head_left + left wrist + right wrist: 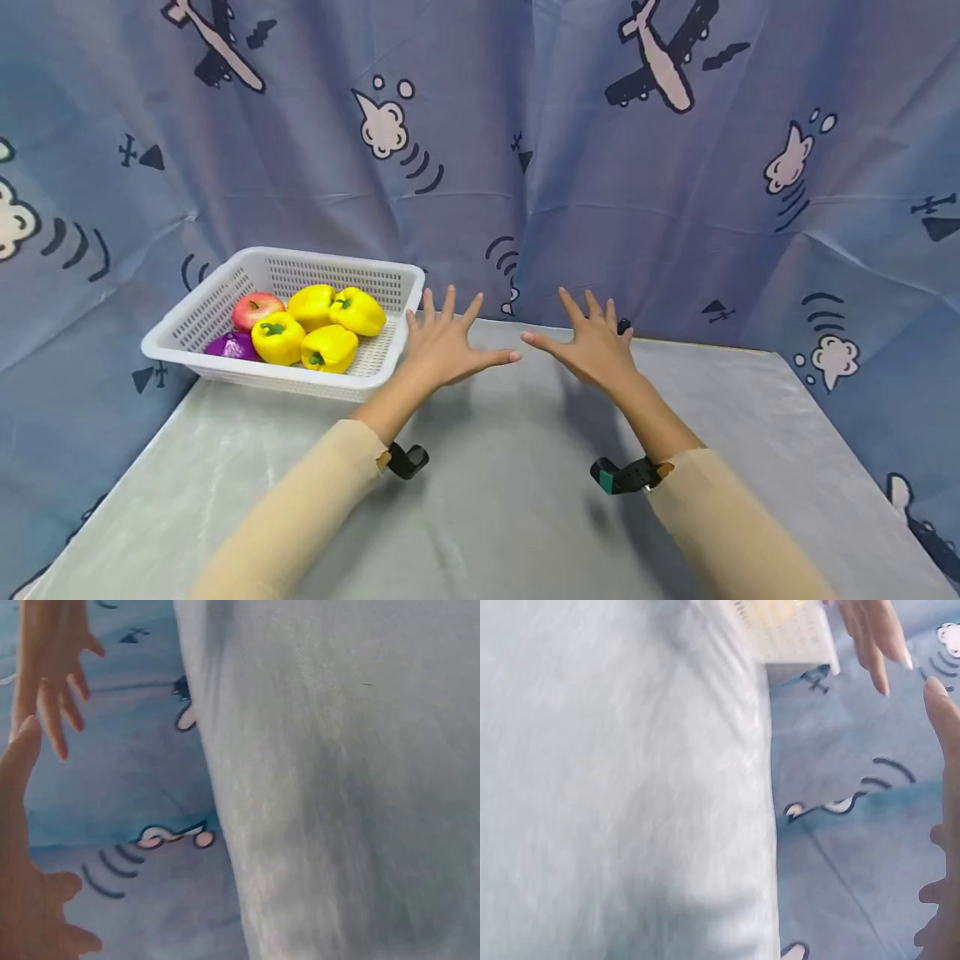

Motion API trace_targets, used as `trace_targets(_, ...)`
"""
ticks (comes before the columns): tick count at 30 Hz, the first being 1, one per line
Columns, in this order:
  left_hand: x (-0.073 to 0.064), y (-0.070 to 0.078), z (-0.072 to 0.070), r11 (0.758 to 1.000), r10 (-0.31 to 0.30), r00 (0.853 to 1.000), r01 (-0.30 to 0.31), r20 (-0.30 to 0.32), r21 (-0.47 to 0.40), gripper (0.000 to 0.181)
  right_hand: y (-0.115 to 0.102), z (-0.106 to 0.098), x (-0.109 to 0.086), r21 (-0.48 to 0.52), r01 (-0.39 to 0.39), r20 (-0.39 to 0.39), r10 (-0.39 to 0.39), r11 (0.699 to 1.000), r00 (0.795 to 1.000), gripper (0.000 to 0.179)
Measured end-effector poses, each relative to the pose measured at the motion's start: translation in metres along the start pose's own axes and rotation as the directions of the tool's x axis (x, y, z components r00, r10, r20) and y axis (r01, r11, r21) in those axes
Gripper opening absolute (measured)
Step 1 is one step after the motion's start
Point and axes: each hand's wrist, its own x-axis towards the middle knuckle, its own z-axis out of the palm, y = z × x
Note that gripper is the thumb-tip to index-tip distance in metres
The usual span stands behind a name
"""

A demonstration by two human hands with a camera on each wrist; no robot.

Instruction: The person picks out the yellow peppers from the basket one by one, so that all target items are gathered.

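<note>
Both hands hover over the grey-covered table with fingers spread and nothing held. My left hand (pixel 444 343) is just right of a white plastic basket (pixel 273 379), its thumb pointing toward the other hand. Opposite it, my right hand (pixel 596 346) has its thumb pointing left, a gap between the two thumbs. Inside the basket lie several yellow bell peppers (pixel 330 348), a red apple (pixel 256 310) and a shiny purple vegetable (pixel 233 346) partly hidden by the basket's front wall. In the right wrist view, the basket's corner (pixel 799 645) shows beyond the table edge, near the left hand's fingers (pixel 874 645).
The table (pixel 517 500) has a pale grey cloth cover. Behind and beside it hangs a blue curtain (pixel 465 108) printed with planes and clouds. Dark wrist straps with small devices sit on the left wrist (pixel 407 460) and the right wrist (pixel 626 476). A small black object (pixel 623 326) shows behind the right hand.
</note>
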Motion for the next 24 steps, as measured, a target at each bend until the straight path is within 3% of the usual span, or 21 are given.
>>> trace_targets(7, -0.029, -0.025, -0.02, 0.997, -0.035, 0.998, 0.031, -0.053, -0.064, 0.113, -0.014, 0.004, 0.001, 0.105, 0.012, -0.01, -0.011, 0.994, 1.0, 0.107)
trace_targets(15, -0.059, -0.07, -0.047, 0.984, -0.097, 0.985, 0.073, -0.143, -0.164, 0.108, -0.043, 0.013, 0.004, 0.251, 0.064, -0.029, -0.059, 0.966, 0.998, 0.102)
trace_targets(20, -0.074, -0.103, -0.061, 0.976, -0.074, 0.973, 0.025, -0.216, -0.218, 0.101, -0.063, 0.018, 0.005, 0.339, 0.09, -0.031, -0.085, 0.936, 0.996, 0.099)
trace_targets(24, -0.087, -0.133, -0.067, 0.97, -0.072, 0.961, 0.005, -0.266, -0.242, 0.096, -0.08, 0.027, 0.006, 0.41, 0.127, -0.079, -0.104, 0.903, 0.991, 0.099)
